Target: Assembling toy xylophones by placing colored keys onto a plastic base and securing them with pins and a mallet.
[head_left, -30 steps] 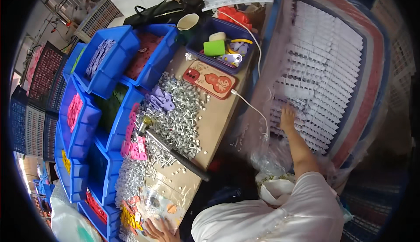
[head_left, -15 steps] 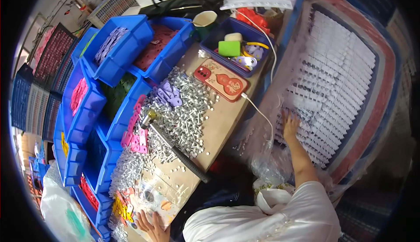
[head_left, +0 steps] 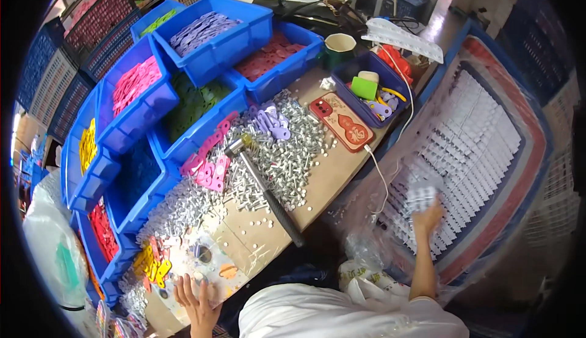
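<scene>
My left hand (head_left: 198,304) rests on the near end of the work table (head_left: 268,237), fingers spread, holding nothing that shows. Beside it lie small yellow plastic pieces (head_left: 152,265) and a stained patch of tabletop. My right hand (head_left: 428,216) is out over the large crate at the right, closed round a white plastic piece (head_left: 422,196) that is blurred by motion. Under it, rows of white toothed plastic strips (head_left: 476,142) fill the crate. A hammer (head_left: 268,191) with a black grip lies across a heap of metal rivets (head_left: 287,149), its head toward pink pieces (head_left: 210,170).
Blue bins (head_left: 213,32) of coloured plastic pieces are stacked along the table's left side. A phone (head_left: 342,121) with a white cable, a dark blue box (head_left: 372,97) and a green cup (head_left: 340,48) stand at the far end. Clear plastic film (head_left: 366,240) hangs over the crate's edge.
My right hand has closed on a white piece and come up slightly from the strips. My left hand stays on the table. The view has swung, shifting the table rightward in the picture.
</scene>
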The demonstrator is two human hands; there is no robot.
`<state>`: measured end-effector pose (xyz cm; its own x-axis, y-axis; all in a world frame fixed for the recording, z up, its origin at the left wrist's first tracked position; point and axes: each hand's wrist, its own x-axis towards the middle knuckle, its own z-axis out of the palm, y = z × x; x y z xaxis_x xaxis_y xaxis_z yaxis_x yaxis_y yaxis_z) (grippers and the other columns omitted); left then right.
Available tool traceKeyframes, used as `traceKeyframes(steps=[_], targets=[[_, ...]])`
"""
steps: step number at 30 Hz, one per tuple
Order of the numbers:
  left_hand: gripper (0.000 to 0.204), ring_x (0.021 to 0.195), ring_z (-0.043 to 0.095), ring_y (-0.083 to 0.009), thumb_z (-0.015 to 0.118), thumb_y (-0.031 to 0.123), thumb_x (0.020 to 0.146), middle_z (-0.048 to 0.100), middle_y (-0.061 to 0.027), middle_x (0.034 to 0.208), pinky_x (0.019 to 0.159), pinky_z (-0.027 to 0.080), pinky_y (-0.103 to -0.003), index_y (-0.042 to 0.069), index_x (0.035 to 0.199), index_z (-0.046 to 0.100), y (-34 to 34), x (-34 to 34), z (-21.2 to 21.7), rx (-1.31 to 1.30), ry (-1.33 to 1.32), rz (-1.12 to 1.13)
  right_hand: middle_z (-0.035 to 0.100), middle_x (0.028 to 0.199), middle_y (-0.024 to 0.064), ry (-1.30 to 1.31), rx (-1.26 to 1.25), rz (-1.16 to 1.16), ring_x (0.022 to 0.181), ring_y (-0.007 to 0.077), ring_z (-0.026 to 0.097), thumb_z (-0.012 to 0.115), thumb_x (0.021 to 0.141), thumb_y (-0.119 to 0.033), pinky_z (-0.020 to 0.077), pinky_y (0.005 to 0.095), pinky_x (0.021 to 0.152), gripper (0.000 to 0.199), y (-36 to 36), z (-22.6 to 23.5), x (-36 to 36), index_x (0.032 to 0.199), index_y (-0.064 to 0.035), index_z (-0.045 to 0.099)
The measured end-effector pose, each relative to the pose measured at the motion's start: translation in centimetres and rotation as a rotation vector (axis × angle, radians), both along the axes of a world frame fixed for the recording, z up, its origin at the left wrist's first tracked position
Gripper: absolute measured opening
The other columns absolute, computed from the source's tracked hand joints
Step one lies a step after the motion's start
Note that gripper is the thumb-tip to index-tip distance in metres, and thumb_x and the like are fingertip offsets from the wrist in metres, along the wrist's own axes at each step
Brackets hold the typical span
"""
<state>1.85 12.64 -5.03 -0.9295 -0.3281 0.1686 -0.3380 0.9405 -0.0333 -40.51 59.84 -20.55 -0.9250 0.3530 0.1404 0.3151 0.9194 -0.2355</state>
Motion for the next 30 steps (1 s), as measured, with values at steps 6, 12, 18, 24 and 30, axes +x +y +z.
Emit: traceKeyframes(steps=[6, 12, 18, 24, 30], targets=[[0.073, 0.132, 0.032, -0.0469, 0.078, 0.033, 0.072, 0.033, -0.0251, 0.144, 0.105, 0.025, -0.063, 0.018, 0.136, 0.044, 0.1, -0.3, 0.2, 0.065, 0.069, -0.014, 0.04, 0.136, 0.0244, 0.708, -0.333, 0.12, 0.127, 0.0362, 0.042, 0.077, 0.066, -0.001, 0.0373, 0.0461, 0.106, 0.089, -4.6, 14.8, -1.5, 0.14, 0.0035, 0.029], [0.068, 0.132, 0.032, -0.045, 0.075, 0.038, 0.075, 0.036, -0.0241, 0.143, 0.108, 0.023, -0.06, 0.016, 0.133, 0.05, 0.3, 0.2, -0.3, 0.067, 0.144, 0.044, 0.052, 0.123, 0.0192, 1.09, -0.213, 1.075, 0.116, 0.0369, 0.049, 0.083, 0.062, -0.013, 0.0392, 0.0444, 0.099, 0.083, -28.5, 31.3, -4.8, 0.134, -0.0016, 0.044], [0.073, 0.135, 0.03, -0.0407, 0.069, 0.04, 0.078, 0.034, -0.0211, 0.146, 0.111, 0.023, -0.054, 0.01, 0.14, 0.043, 1.0, 0.1, 0.0, 0.17, 0.184, 0.111, 0.048, 0.123, 0.0104, 1.022, -0.02, 1.3, 0.122, 0.0295, 0.045, 0.079, 0.059, -0.007, 0.0264, 0.0496, 0.108, 0.098, -48.6, 35.0, -12.1, 0.145, -0.0254, 0.035], [0.073, 0.136, 0.028, -0.0408, 0.069, 0.039, 0.078, 0.032, -0.0194, 0.149, 0.111, 0.022, -0.053, 0.008, 0.14, 0.043, 1.6, 0.2, 0.8, 0.211, 0.167, 0.156, 0.049, 0.123, 0.0103, 0.762, 0.402, 1.557, 0.125, 0.0318, 0.043, 0.068, 0.059, 0.006, 0.0286, 0.0477, 0.108, 0.097, -56.8, 33.8, -17.8, 0.143, -0.0291, 0.037], [0.07, 0.135, 0.031, -0.0383, 0.062, 0.045, 0.083, 0.034, -0.0175, 0.149, 0.11, 0.024, -0.052, 0.008, 0.14, 0.045, 1.4, -0.1, 0.4, 0.223, 0.146, 0.154, 0.044, 0.136, 0.0113, 0.347, 0.409, 1.596, 0.133, 0.0341, 0.034, 0.067, 0.06, 0.008, 0.0262, 0.0479, 0.111, 0.101, -58.1, 36.7, -17.8, 0.147, -0.0307, 0.032]])
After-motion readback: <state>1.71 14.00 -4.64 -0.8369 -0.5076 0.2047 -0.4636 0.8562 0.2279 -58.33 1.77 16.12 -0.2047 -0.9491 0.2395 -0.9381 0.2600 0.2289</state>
